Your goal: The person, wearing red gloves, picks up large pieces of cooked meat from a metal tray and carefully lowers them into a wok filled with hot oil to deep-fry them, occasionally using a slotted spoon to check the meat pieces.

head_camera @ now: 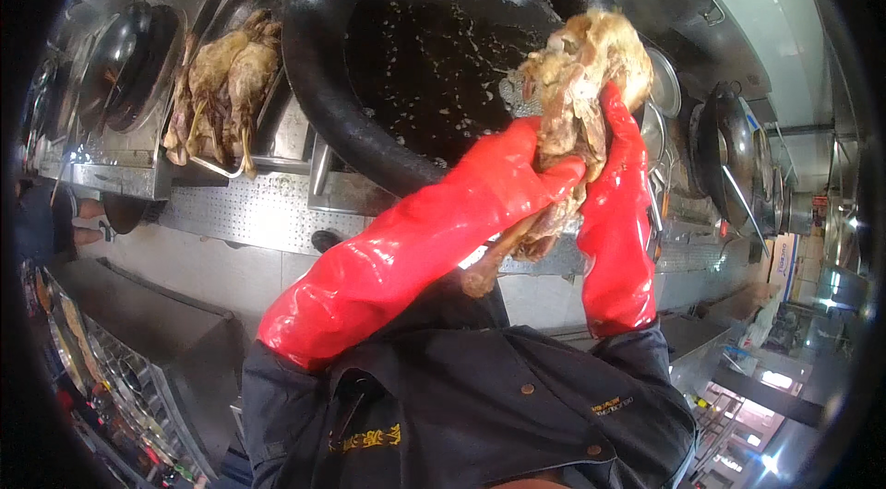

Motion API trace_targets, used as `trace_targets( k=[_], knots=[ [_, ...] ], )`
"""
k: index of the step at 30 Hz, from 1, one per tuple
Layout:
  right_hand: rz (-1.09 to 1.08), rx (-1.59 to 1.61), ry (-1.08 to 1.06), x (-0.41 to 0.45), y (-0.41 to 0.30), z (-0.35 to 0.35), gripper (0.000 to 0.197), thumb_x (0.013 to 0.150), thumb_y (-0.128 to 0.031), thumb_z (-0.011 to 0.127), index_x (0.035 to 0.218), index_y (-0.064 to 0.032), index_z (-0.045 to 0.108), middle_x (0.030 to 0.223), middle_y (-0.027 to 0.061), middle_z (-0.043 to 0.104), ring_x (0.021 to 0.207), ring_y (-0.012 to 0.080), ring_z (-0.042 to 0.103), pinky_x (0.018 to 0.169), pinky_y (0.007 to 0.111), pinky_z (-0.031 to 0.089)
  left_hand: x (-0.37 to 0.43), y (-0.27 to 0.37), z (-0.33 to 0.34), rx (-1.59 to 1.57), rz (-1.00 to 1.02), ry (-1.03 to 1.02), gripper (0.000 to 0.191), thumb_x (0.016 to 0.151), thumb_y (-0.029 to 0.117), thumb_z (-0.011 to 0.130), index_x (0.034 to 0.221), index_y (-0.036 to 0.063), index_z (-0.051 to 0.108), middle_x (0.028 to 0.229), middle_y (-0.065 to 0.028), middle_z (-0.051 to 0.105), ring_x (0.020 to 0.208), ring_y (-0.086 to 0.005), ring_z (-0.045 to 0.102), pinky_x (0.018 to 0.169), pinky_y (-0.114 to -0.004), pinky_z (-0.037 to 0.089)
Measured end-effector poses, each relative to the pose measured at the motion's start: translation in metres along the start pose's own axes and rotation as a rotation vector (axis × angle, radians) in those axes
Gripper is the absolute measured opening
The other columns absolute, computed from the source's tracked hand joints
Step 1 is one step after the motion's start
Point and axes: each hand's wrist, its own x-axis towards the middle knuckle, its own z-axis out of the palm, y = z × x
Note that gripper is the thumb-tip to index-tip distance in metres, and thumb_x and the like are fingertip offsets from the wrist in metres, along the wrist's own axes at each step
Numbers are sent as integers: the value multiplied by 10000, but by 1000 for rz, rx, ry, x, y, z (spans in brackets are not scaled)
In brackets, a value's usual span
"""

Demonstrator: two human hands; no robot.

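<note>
Long red rubber gloves cover both forearms. My left hand (540,171) grips a plucked, cooked-looking poultry carcass (574,94) low on its body, and my right hand (616,136) presses against its other side. The bird is held over the near right rim of a large black wok (346,136), its legs hanging down towards me. Dark liquid (436,60) with small bubbles and bits fills the wok. More poultry carcasses (232,81) lie on a metal tray (277,162) left of the wok. Part of my right palm is hidden behind the bird.
A steel counter with a perforated strip (228,216) runs along the near side. Another black wok (727,150) stands at the right, a dark wok (131,67) at the left. Metal lids (663,84) sit beside the bird. Part of another person (48,222) shows far left.
</note>
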Motion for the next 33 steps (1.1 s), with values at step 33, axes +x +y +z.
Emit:
trace_targets(
  k=[33],
  knots=[
    [440, -434, -230, 330, 120, -25, 337, 975, -228, 548, 1266, -59, 573, 1185, 159, 654, 1045, 313, 648, 894, 441, 534, 155, -127, -63, -655, -198, 661, 505, 876, 375, 688, 1233, 28, 600, 1119, -134, 663, 973, -278, 641, 762, -407, 526]
  ],
)
